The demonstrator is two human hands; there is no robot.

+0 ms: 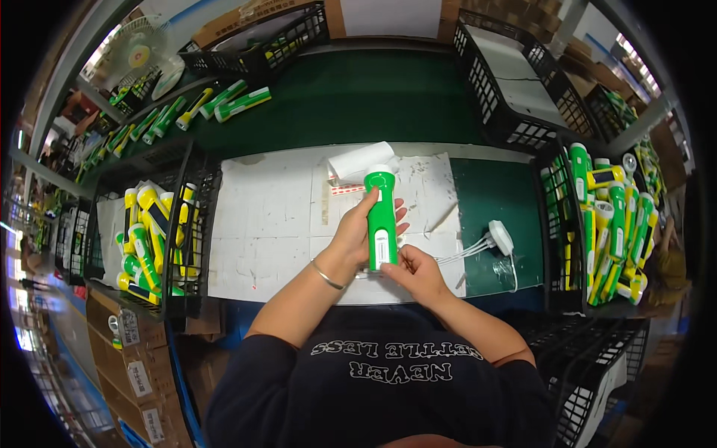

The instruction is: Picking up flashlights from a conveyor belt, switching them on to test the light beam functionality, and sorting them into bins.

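A green flashlight (383, 213) with a white label near its tail end stands head-up over the middle of the work surface. My left hand (357, 228) is wrapped round its body, the thumb just below the head and fingertips showing on the far side. At the tail, my right hand (418, 275) is closed, with its thumb against the lower end and its other fingers curled. White cables (463, 252) run from beside my right hand to a white plug block (500, 237); whether a cable end is in my fingers is hidden.
A white roll (358, 163) and a red-dotted strip (348, 190) lie behind the flashlight on white board (261, 224). Black crates of green and yellow flashlights stand left (179, 231) and right (553, 224). More flashlights (243, 104) lie at the far left; another black crate (515, 82) stands far right.
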